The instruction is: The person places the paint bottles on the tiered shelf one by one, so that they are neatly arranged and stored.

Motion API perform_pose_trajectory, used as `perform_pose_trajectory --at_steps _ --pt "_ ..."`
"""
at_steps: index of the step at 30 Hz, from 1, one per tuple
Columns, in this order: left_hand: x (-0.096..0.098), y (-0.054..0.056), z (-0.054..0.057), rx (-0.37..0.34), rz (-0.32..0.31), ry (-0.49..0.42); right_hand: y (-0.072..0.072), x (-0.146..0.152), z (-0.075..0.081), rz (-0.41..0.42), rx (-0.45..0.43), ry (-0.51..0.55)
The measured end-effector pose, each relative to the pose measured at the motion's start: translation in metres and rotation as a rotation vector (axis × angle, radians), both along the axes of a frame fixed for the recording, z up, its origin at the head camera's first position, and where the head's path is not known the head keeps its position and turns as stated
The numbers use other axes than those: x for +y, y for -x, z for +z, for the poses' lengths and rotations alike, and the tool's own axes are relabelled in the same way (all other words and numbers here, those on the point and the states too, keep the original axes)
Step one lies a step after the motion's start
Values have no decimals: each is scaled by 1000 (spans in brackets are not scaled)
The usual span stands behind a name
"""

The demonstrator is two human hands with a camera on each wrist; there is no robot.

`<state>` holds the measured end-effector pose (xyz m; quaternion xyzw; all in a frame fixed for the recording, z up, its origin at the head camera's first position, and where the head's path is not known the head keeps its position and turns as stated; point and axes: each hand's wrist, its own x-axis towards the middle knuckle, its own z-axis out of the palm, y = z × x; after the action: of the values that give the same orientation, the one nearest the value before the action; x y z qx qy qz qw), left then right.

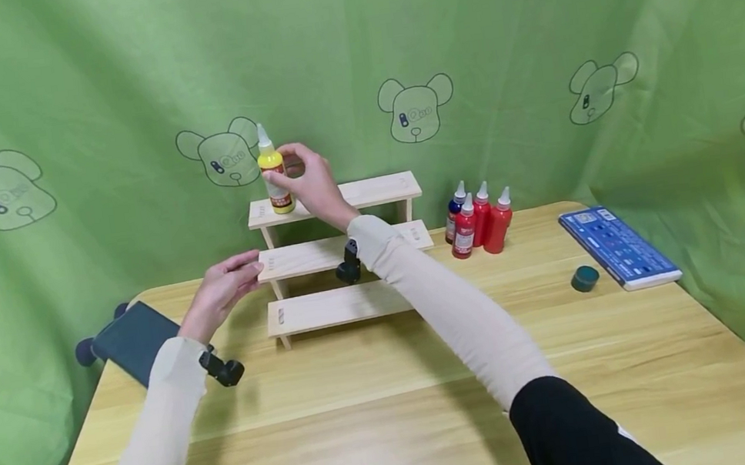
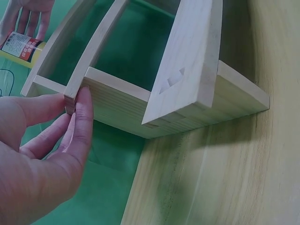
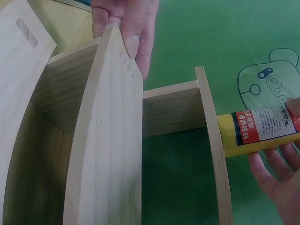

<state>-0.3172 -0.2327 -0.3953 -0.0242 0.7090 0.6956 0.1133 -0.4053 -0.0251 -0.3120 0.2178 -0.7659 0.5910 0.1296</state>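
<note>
In the head view a yellow bottle (image 1: 276, 176) with a white pointed cap stands upright at the left end of the top step of a three-step wooden rack (image 1: 326, 309). My right hand (image 1: 313, 181) holds the bottle between thumb and fingers. The right wrist view shows the yellow bottle's base (image 3: 228, 136) right at the top board, its label facing the camera. My left hand (image 1: 224, 288) pinches the left end of the middle step (image 2: 78, 70), thumb on one face and fingertips on the other.
Right of the rack stand several bottles, a dark blue bottle (image 1: 455, 207) and red bottles (image 1: 497, 226). Farther right are a dark green round lid (image 1: 584, 278) and a blue book (image 1: 618, 246). A dark flat object (image 1: 137, 343) lies at the left edge. Green curtain (image 1: 336, 51) hangs behind.
</note>
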Motion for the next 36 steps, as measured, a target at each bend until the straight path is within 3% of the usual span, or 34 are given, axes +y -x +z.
perform_pose_trajectory --at_steps 7,11,15,18,23,29,36 --pt "1 -6 -2 33 17 39 0 5 -4 26 -20 -8" --pt "-4 -12 -6 6 18 117 0 10 -9 52 -17 -1" --pt "-4 -20 -14 -39 -84 250 0 16 -13 57 -36 5" --pt "-3 -26 -23 -65 -178 288 1 18 -16 53 -48 9" --pt "-3 -27 -37 -108 -196 214 5 16 -23 50 -41 -8" --pt "-3 -26 -41 -98 -201 181 -1 22 -17 63 -68 -46" --pt "-4 -31 -42 -65 -169 127 -17 64 -3 108 -15 -35"
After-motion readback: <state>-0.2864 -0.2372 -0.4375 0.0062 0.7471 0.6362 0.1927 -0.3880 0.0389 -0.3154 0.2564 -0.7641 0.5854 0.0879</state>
